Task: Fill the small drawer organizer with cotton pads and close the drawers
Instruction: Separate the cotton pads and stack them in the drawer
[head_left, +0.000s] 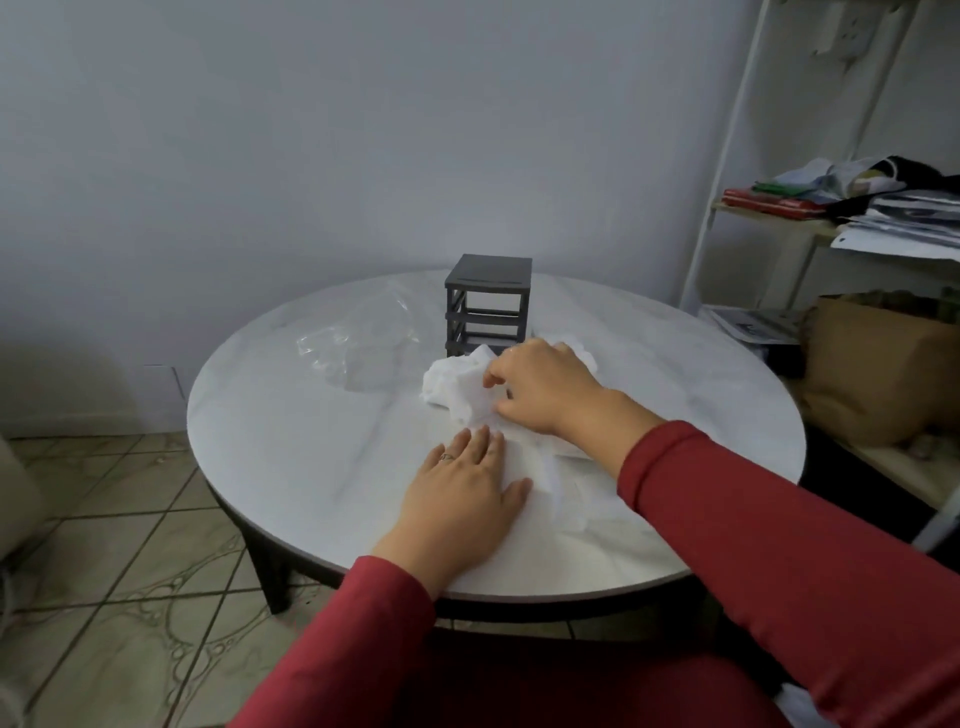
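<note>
We judge the task barely begun: the drawer organizer (488, 301) stands far on the counter (311, 467), its lower slots looking empty. The cotton pads (452, 384) lie heaped just in front of it. Our right hand (540, 387) curls its fingers round some pads; our left hand (462, 488) lies flat, fingers together.

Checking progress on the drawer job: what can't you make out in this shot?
Head view:
- Drawer organizer: lowest tier hidden behind the cotton pad pile and right hand.
- The pile under the left hand: covered, white on white, uncountable.
- Clear bag: contents too faint.
- Shelf: cut by the right edge.
</note>
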